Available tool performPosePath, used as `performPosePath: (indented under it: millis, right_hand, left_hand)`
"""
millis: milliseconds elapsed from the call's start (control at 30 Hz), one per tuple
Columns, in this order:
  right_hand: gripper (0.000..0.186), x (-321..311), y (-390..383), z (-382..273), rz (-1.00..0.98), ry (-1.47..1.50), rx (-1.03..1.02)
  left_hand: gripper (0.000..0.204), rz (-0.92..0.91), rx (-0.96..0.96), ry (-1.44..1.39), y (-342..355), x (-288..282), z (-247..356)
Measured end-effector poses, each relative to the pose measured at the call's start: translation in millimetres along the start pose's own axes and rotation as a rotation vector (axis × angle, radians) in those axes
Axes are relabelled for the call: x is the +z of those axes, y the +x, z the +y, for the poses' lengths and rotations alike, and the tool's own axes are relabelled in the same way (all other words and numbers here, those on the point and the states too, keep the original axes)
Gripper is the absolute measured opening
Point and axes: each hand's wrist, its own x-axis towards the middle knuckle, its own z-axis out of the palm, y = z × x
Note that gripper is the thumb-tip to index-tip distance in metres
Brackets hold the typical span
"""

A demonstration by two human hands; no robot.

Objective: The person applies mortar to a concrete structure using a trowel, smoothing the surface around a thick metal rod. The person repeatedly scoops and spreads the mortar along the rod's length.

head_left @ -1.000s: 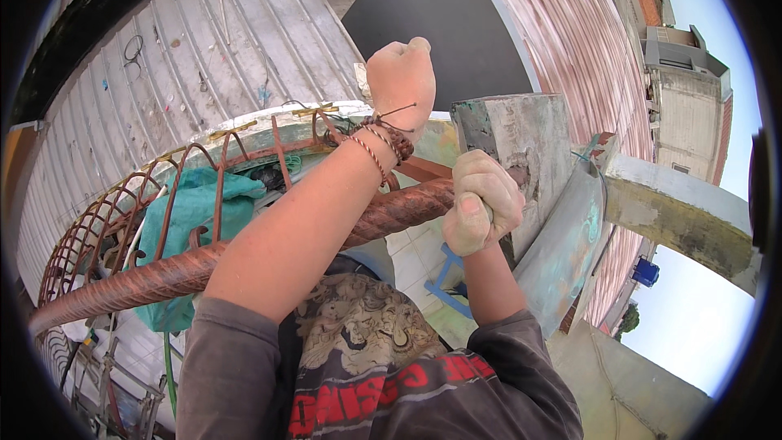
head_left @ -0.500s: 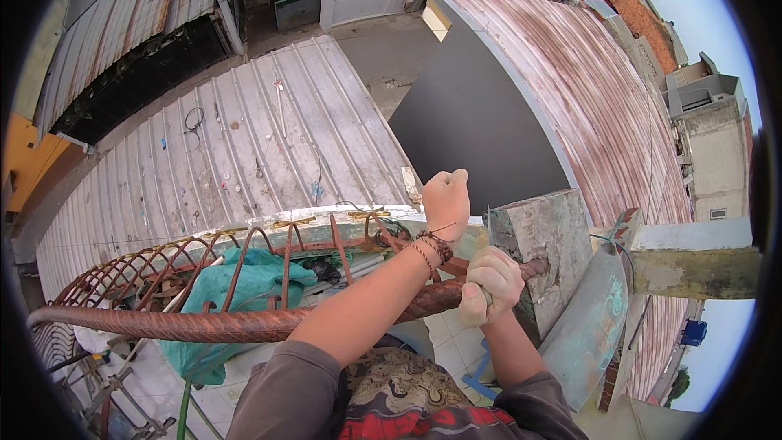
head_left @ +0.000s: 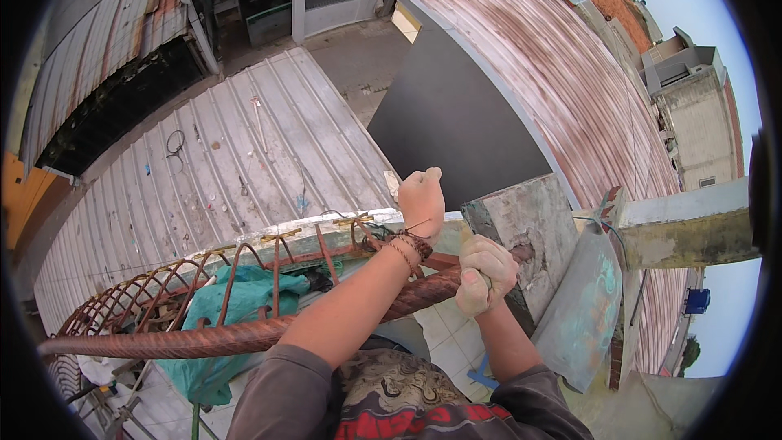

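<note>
My left hand (head_left: 422, 202) is closed, reaching past the railing near the pillar's corner; braided bracelets circle its wrist. My right hand (head_left: 486, 275) is closed in a fist nearer to me, just left of the concrete pillar (head_left: 525, 224). What either hand grips is hidden; a small greenish bit shows at the right fist, and something pale yellowish lies behind it, between the hands. Under my left forearm runs a brown twisted metal handrail (head_left: 204, 339). It passes behind or beneath my right hand toward the pillar; contact cannot be made out.
Curved brown railing bars (head_left: 232, 281) stand at left, with a green plastic sheet (head_left: 265, 281) among them. Beyond the ledge, a ribbed metal roof (head_left: 261, 138) lies lower down. A rusty corrugated roof (head_left: 546, 73) rises at right. A grey-green curved sheet (head_left: 580, 318) leans beside the pillar.
The whole view has shifted, moving the scene left. My right hand sits slightly closer to the pillar. My left hand keeps its place near the pillar's corner, and both stay closed.
</note>
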Motion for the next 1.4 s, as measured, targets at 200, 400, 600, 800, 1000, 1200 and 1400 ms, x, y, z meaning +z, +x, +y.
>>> performPosePath:
  millis: [200,400,600,800,1000,1200,1400]
  right_hand:
    - [0.019,-6.7,-7.3,6.2,-0.01,-0.029,0.107]
    - [0.016,-57.8,7.3,-57.2,0.278,0.366,0.228]
    - [0.015,-127.7,-24.4,-109.1,0.385,0.415,0.296]
    - [0.018,-149.7,-96.0,-161.0,0.388,0.13,0.669]
    - [0.032,-162.1,-175.8,-186.3,0.305,-0.375,0.957]
    - [0.049,-172.2,-243.6,-198.5,0.31,-0.827,1.387]
    - [0.053,-193.4,-288.2,-218.0,0.674,-0.546,1.707]
  left_hand:
    - [0.04,-0.089,-0.014,-0.007,7.0,-1.7,-13.6]
    - [0.031,-0.098,0.03,0.087,-5.4,0.2,3.2]
    - [0.045,-0.424,0.361,0.69,-25.7,6.3,-3.1]
    - [0.075,-0.998,-0.272,0.312,-37.8,1.9,-1.6]
    - [0.076,-1.019,-0.386,-0.113,-33.8,2.9,-12.2]
    - [0.064,-0.943,-0.479,-0.218,-39.8,1.0,-6.5]
    - [0.035,-0.756,0.392,0.336,-123.4,6.1,-26.2]
